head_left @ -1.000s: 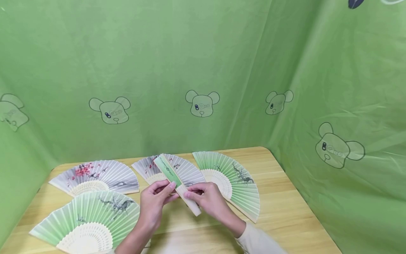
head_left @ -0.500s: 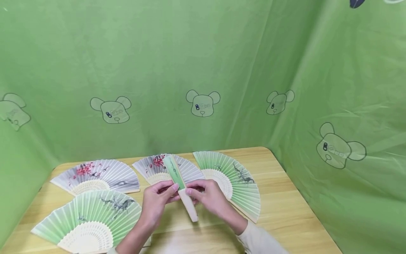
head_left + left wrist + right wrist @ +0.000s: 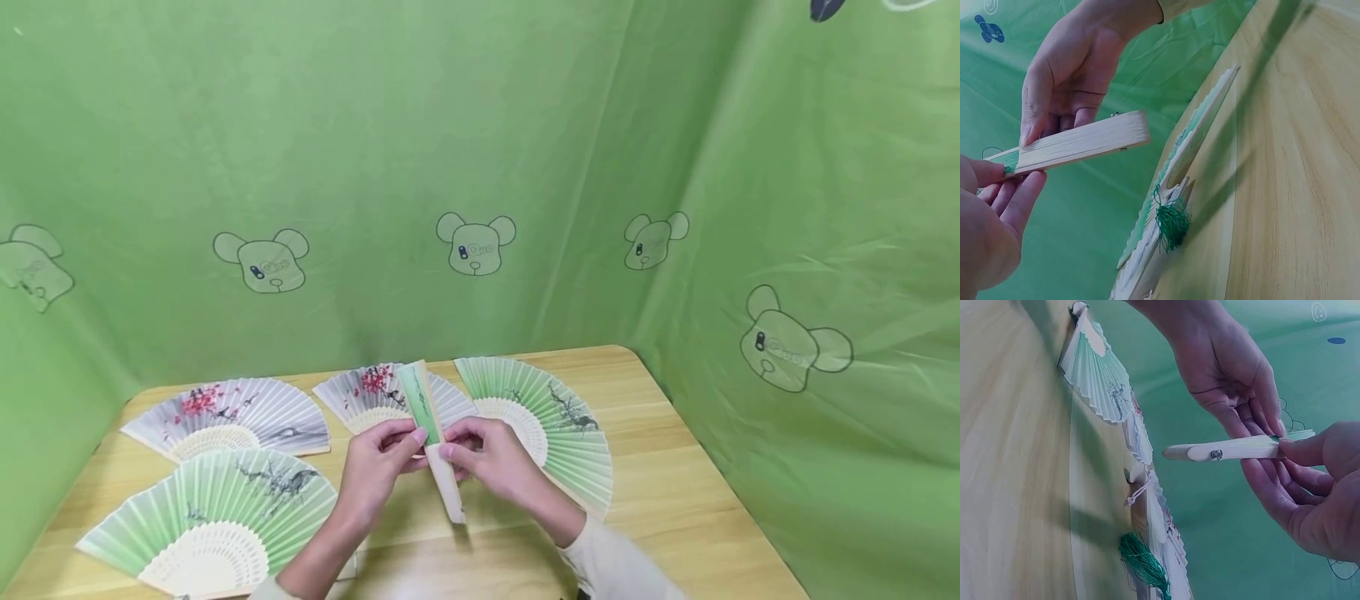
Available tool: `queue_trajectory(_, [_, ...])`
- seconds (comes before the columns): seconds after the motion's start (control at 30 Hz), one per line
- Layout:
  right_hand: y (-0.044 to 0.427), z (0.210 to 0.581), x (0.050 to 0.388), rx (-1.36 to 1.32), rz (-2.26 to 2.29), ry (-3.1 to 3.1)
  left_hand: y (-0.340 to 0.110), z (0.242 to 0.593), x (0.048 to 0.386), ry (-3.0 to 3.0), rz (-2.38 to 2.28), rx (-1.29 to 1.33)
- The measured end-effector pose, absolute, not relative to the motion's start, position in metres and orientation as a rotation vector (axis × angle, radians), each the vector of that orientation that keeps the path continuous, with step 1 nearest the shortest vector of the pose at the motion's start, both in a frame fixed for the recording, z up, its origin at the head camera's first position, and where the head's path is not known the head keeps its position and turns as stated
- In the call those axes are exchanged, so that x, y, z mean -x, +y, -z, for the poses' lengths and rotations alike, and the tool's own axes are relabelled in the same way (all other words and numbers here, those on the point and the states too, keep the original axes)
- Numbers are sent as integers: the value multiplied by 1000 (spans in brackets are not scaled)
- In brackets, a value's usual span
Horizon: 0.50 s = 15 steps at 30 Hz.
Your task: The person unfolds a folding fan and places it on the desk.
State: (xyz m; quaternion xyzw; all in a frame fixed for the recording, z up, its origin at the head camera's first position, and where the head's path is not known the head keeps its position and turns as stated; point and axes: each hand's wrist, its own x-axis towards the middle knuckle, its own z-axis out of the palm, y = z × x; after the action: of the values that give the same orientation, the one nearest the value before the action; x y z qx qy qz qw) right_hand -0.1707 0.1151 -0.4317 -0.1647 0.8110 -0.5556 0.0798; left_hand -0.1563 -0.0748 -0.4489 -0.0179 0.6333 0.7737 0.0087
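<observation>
A folded hand fan [image 3: 445, 483] with green cloth and pale wooden ribs is held up over the table, its green end pointing up and slightly left in the head view. My left hand [image 3: 375, 471] pinches it from the left near the middle, thumb on the near side. From the right my right hand [image 3: 501, 465] pinches it at about the same height. The right wrist view shows the metal pivot pin [image 3: 1216, 454] near the fan's wooden end. Its ribs [image 3: 1085, 142] lie together in the left wrist view. The fingers behind the fan are partly hidden.
Spread fans lie on the wooden table [image 3: 675, 500]: a green one [image 3: 150, 518] front left, a grey one [image 3: 288, 417] behind it, another grey one [image 3: 363, 402] in the middle and a green one [image 3: 573, 446] right. A green tassel [image 3: 1174, 224] hangs there. Green curtains [image 3: 360, 125] surround the table.
The folded fan has turned more upright, its green end swinging right and its wooden end slightly left. Both hands keep pinching it. The spread fans have stayed in place.
</observation>
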Motion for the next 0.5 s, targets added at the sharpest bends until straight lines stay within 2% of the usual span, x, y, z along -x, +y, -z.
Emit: queue_trajectory(0.5, [115,429,160,436,1750,2401,-73,442,150,2020,-2403,53])
